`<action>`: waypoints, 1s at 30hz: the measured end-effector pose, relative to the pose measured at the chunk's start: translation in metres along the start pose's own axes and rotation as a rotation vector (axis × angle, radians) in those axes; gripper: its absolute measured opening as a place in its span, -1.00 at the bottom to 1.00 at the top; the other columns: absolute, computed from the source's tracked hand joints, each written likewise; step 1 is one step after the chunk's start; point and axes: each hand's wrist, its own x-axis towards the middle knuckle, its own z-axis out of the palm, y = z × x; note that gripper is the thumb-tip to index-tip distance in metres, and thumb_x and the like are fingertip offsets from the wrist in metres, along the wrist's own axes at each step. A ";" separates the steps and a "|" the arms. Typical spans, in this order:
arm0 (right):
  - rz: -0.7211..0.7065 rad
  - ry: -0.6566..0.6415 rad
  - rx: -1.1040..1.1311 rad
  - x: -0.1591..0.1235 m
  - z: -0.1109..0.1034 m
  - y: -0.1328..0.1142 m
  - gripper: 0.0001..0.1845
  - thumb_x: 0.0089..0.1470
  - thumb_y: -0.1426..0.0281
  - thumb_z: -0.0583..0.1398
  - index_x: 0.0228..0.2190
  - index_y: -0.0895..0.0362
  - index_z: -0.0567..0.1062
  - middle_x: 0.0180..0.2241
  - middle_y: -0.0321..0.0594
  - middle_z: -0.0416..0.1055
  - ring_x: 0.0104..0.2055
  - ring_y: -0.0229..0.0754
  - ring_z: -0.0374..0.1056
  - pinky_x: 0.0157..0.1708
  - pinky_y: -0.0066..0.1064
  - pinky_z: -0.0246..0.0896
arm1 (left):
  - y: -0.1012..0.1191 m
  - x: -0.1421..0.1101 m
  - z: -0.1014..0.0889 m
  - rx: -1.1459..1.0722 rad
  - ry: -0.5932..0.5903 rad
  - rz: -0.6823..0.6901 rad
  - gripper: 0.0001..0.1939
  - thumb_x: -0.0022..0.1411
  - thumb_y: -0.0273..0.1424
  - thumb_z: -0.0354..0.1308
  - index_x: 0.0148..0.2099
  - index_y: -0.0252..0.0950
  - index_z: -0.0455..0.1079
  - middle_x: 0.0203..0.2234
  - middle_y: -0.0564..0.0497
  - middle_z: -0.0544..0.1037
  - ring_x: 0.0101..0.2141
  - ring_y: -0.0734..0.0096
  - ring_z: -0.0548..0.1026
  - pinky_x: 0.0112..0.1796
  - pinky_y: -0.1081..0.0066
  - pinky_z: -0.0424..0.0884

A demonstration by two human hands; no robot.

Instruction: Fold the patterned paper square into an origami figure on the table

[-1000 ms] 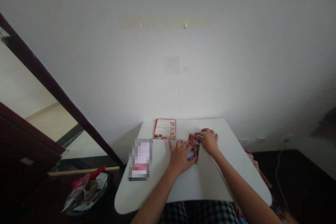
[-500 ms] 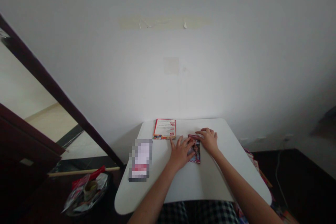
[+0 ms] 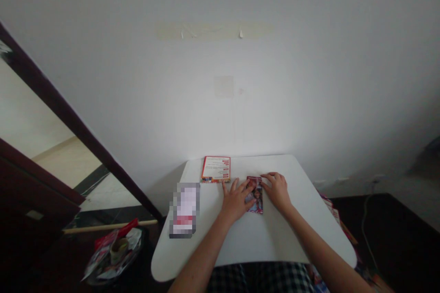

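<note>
Head-worn view, facing wall (image 3: 316, 78), tilted down over nearby table (image 3: 250, 242)

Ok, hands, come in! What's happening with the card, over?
Left hand spread, partly over card; right hand at its far right corner. Card lying on table, picture up. Sheet and blurred thing off to the left, not in the way.

Card (image 3: 258, 198) partly under left fingers (image 3: 243, 187), pixelated oblong (image 3: 184, 210); unreadably small print (image 3: 216, 167)
</note>
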 end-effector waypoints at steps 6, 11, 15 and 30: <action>-0.041 -0.040 -0.037 -0.022 -0.007 0.003 -0.77 0.16 0.20 0.19 -0.16 -0.19 0.60 0.04 -0.20 0.31 0.15 0.01 0.11 0.19 -0.03 -0.11 | 0.000 0.000 -0.001 0.002 0.004 0.005 -0.46 0.30 0.05 -0.03 0.31 0.28 0.12 0.29 0.17 0.26 0.32 -0.08 0.03 0.21 -0.42 -0.43; 0.048 -0.003 -0.081 -0.017 -0.009 -0.001 -0.77 0.17 0.17 0.19 -0.14 -0.30 0.57 0.09 -0.23 0.25 0.21 0.04 0.03 0.23 0.12 -0.23 | -0.001 0.000 0.000 -0.006 0.001 0.005 -0.45 0.29 0.06 -0.03 0.31 0.28 0.10 0.29 0.17 0.27 0.32 -0.09 0.01 0.20 -0.43 -0.42; 0.085 -0.017 -0.093 -0.009 -0.011 -0.003 -0.76 0.20 0.15 0.16 -0.13 -0.31 0.57 0.12 -0.22 0.22 0.24 0.04 -0.01 0.23 0.15 -0.22 | -0.001 0.000 -0.001 -0.020 -0.004 -0.003 -0.45 0.29 0.07 -0.04 0.30 0.29 0.11 0.29 0.18 0.27 0.32 -0.09 0.01 0.19 -0.45 -0.45; 0.138 -0.019 -0.124 -0.004 -0.007 -0.010 -0.71 0.19 0.08 0.14 -0.08 -0.30 0.54 0.12 -0.19 0.21 0.26 0.08 -0.04 0.20 0.30 -0.25 | 0.003 -0.001 -0.001 -0.027 0.034 -0.011 -0.47 0.28 0.05 0.01 0.28 0.26 0.17 0.25 0.14 0.32 0.29 -0.09 0.07 0.19 -0.43 -0.48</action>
